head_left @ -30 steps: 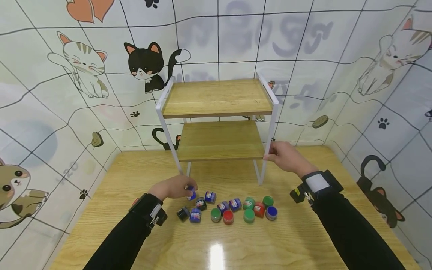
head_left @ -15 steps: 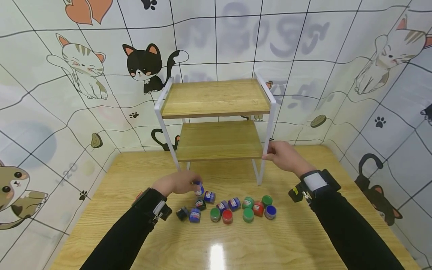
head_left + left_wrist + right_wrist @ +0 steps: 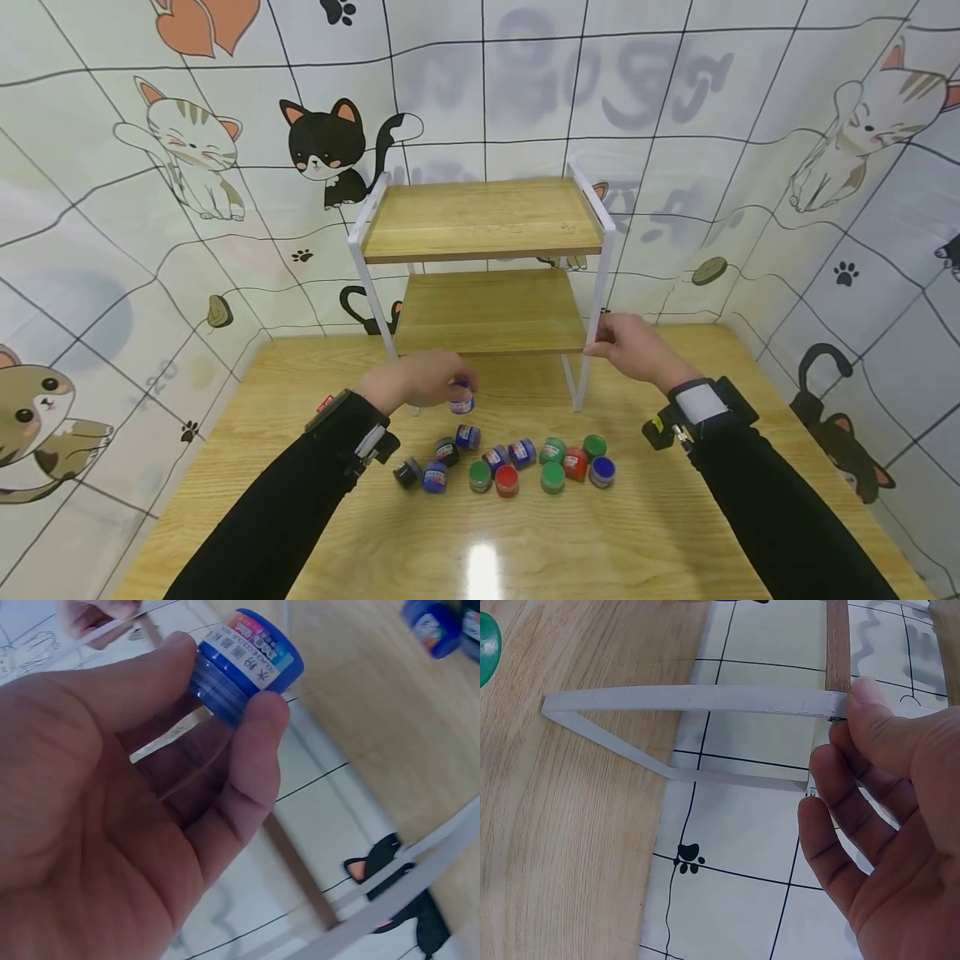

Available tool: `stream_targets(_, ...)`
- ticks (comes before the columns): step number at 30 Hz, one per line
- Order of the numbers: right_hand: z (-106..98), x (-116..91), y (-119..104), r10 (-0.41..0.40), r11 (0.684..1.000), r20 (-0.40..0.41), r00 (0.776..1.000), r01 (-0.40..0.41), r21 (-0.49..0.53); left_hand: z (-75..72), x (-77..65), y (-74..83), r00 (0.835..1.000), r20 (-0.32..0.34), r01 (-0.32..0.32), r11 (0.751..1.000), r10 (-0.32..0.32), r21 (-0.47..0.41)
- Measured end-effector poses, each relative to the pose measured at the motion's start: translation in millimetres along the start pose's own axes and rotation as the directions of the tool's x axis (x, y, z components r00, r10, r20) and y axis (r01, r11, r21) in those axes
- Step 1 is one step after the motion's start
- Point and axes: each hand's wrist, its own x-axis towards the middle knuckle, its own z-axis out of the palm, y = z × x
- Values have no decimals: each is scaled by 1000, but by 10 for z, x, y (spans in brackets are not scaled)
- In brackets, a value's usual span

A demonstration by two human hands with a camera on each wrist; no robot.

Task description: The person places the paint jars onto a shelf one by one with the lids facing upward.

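My left hand (image 3: 420, 381) pinches a small blue paint jar (image 3: 247, 664) between thumb and fingers; its label shows in the left wrist view. In the head view that jar hangs in front of the lower shelf (image 3: 491, 312), just under its front edge. My right hand (image 3: 636, 348) grips the right front leg of the two-tier shelf rack where the lower board meets it. The right wrist view shows the thumb on the white metal frame (image 3: 697, 699) beside the brown board edge (image 3: 838, 645).
Several paint jars lie or stand on the wooden table (image 3: 360, 542) before the rack, among them a red jar (image 3: 507, 481), a green jar (image 3: 552, 477) and a black jar (image 3: 407, 473). The upper shelf (image 3: 483, 218) bears nothing. A cat-print cloth (image 3: 480, 83) encloses the back and sides.
My left hand has lifted the blue jar from beside the other jars and carried it right and away from me, toward the lower shelf. The right hand keeps its grip on the rack.
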Motion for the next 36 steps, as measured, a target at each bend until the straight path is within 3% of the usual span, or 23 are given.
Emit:
stream_targets(11, -5, -4, 9, -18, 1000, -4, 1000, 18, 5, -548, -177, 295, 999, -15, -38, 997, 39, 67)
stream_targets(23, -12, -2, -2, -21, 1000, 11, 1000, 21, 9, -1093, -494, 487, 993, -114, 49, 997, -42, 58)
stream_targets(30, -11, 9, 17, -21, 1000, 1, 1000, 21, 4, -1365, -570, 545, 982, -188, 11, 997, 3, 75)
stream_targets(36, -4, 11, 4, -22, 1000, 3, 1000, 22, -2, -1534, -578, 491, 967, -254, 34, 998, -18, 60)
